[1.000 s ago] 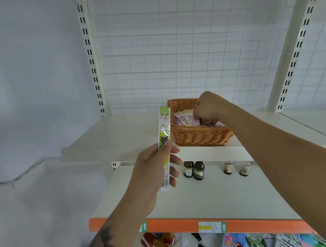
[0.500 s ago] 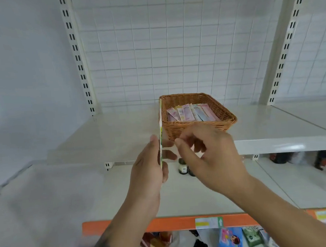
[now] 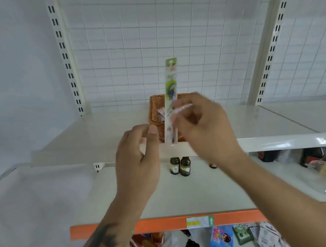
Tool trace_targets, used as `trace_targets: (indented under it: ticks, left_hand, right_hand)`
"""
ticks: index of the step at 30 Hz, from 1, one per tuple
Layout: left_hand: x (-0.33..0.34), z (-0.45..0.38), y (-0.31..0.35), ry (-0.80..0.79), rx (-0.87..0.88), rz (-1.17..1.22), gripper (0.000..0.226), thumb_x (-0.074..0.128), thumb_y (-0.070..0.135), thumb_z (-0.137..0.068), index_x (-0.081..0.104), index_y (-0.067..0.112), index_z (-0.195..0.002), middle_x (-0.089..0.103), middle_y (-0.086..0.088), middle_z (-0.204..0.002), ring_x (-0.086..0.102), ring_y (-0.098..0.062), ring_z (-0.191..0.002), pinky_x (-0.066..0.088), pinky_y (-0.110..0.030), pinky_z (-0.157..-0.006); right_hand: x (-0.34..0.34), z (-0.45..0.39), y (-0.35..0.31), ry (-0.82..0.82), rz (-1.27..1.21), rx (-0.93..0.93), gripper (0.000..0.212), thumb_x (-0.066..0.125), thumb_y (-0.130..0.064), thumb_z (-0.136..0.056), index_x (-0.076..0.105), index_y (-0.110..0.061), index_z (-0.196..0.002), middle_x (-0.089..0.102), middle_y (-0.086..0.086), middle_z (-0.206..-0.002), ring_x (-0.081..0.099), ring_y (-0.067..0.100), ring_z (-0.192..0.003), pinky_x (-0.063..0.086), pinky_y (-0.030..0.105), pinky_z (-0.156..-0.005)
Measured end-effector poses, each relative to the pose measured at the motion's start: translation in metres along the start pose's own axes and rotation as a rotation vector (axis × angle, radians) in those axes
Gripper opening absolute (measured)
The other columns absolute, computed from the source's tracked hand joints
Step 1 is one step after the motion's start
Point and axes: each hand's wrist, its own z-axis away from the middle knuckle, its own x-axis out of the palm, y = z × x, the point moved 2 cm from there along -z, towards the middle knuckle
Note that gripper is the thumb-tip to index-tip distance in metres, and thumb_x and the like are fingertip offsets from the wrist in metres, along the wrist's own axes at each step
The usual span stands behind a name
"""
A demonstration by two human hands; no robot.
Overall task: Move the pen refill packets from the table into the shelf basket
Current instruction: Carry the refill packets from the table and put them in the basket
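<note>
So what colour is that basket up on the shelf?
Warm orange-brown woven wicker; the basket shows in the head view, partly hidden behind the right hand.

Open air above the wicker basket point(image 3: 154, 112) beyond my right hand point(image 3: 203, 128), upright refill packet point(image 3: 171, 101) before it, shelf lip point(image 3: 83, 155) below.

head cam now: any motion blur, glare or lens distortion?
Head view: right hand smeared by motion, its grip on the green packet hard to read; left hand sharper. Glare streak on the shelf edge. Wide-angle bowing in the slotted uprights.
</note>
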Motion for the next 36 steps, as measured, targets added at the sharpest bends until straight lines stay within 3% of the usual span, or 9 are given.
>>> trace_targets:
  ticks: [5, 8, 12, 15, 18, 20, 26, 30, 36]
  left_hand:
    - [-0.005, -0.009, -0.056, -0.181, 0.142, -0.837, 0.053, 0.038, 0.058, -0.098, 0.058, 0.029, -0.136, 0.063, -0.005, -0.138, 0.051, -0.032, -0.136, 0.027, -0.063, -0.121]
    - [-0.004, -0.006, -0.073, -0.236, 0.183, -0.896, 0.056, 0.029, 0.062, -0.102, 0.056, 0.031, -0.14, 0.06, -0.004, -0.141, 0.044, -0.035, -0.142, 0.017, -0.064, -0.123]
    - [-0.002, -0.007, -0.078, -0.214, 0.204, -0.92, 0.055, 0.027, 0.062, -0.104, 0.052, 0.034, -0.144, 0.056, -0.003, -0.142, 0.04, -0.034, -0.143, 0.011, -0.062, -0.125]
    - [-0.002, -0.007, -0.08, -0.219, 0.216, -0.935, 0.055, 0.025, 0.063, -0.105, 0.051, 0.035, -0.146, 0.054, -0.003, -0.143, 0.039, -0.034, -0.143, 0.008, -0.061, -0.125]
    - [-0.002, -0.007, -0.082, -0.225, 0.22, -0.934, 0.056, 0.025, 0.063, -0.105, 0.051, 0.034, -0.146, 0.053, -0.004, -0.144, 0.039, -0.035, -0.144, 0.006, -0.06, -0.125]
    - [-0.002, -0.007, -0.083, -0.232, 0.217, -0.941, 0.057, 0.024, 0.063, -0.106, 0.05, 0.034, -0.147, 0.052, -0.004, -0.146, 0.037, -0.034, -0.146, 0.006, -0.059, -0.125]
    - [-0.002, 0.008, -0.083, -0.201, 0.182, -0.902, 0.062, 0.028, 0.063, -0.105, 0.028, 0.038, -0.161, 0.029, -0.005, -0.168, 0.014, -0.033, -0.159, 0.007, -0.06, -0.127]
    - [-0.007, 0.054, -0.085, -0.189, 0.129, -0.924, 0.068, 0.037, 0.061, -0.102, 0.018, 0.04, -0.164, 0.01, -0.004, -0.174, 0.007, -0.033, -0.16, 0.008, -0.06, -0.126]
    - [-0.028, 0.173, -0.106, -0.276, -0.235, -1.027, 0.061, 0.037, 0.061, -0.093, 0.05, 0.036, -0.147, 0.043, -0.009, -0.16, 0.038, -0.039, -0.149, 0.02, -0.069, -0.119]
  right_hand:
    - [0.001, -0.098, 0.014, -0.115, 0.108, 0.35, 0.006, 0.065, -0.005, -0.089, 0.069, -0.004, -0.093, 0.076, 0.013, -0.089, 0.065, 0.023, -0.067, 0.046, 0.029, -0.056]
    - [0.027, -0.125, 0.029, -0.359, 0.381, 0.394, 0.01, 0.06, -0.003, -0.092, 0.069, -0.005, -0.09, 0.074, 0.012, -0.101, 0.057, 0.023, -0.075, 0.042, 0.028, -0.059]
    - [0.053, -0.129, 0.041, -0.464, 0.525, 0.448, 0.007, 0.063, -0.005, -0.088, 0.067, -0.003, -0.093, 0.069, 0.009, -0.08, 0.055, 0.022, -0.057, 0.035, 0.018, -0.042]
    - [0.064, -0.126, 0.047, -0.524, 0.611, 0.39, 0.022, 0.059, -0.005, -0.086, 0.074, -0.006, -0.102, 0.076, 0.013, -0.096, 0.063, 0.024, -0.062, 0.046, 0.024, -0.042]
    - [0.064, -0.124, 0.047, -0.465, 0.633, 0.337, 0.021, 0.06, -0.007, -0.085, 0.077, -0.011, -0.097, 0.076, 0.007, -0.101, 0.071, 0.024, -0.086, 0.064, 0.039, -0.069]
    - [0.053, -0.114, 0.039, -0.374, 0.574, 0.299, 0.019, 0.062, -0.008, -0.087, 0.075, -0.021, -0.089, 0.073, 0.0, -0.094, 0.067, 0.016, -0.08, 0.059, 0.033, -0.061]
    - [0.028, -0.004, 0.035, 0.017, 0.502, -0.341, 0.018, 0.064, -0.028, -0.094, 0.074, -0.019, -0.106, 0.067, 0.006, -0.111, 0.062, 0.029, -0.103, 0.051, 0.048, -0.091]
    - [0.041, 0.082, 0.075, -0.093, 0.562, -0.575, 0.034, 0.063, -0.032, -0.1, 0.07, -0.016, -0.129, 0.054, 0.018, -0.149, 0.046, 0.04, -0.143, 0.033, 0.057, -0.119]
    - [0.089, 0.188, 0.14, -0.525, 0.498, -0.412, 0.053, 0.05, -0.046, -0.101, 0.053, -0.02, -0.148, 0.042, 0.02, -0.158, 0.04, 0.043, -0.146, 0.031, 0.058, -0.121]
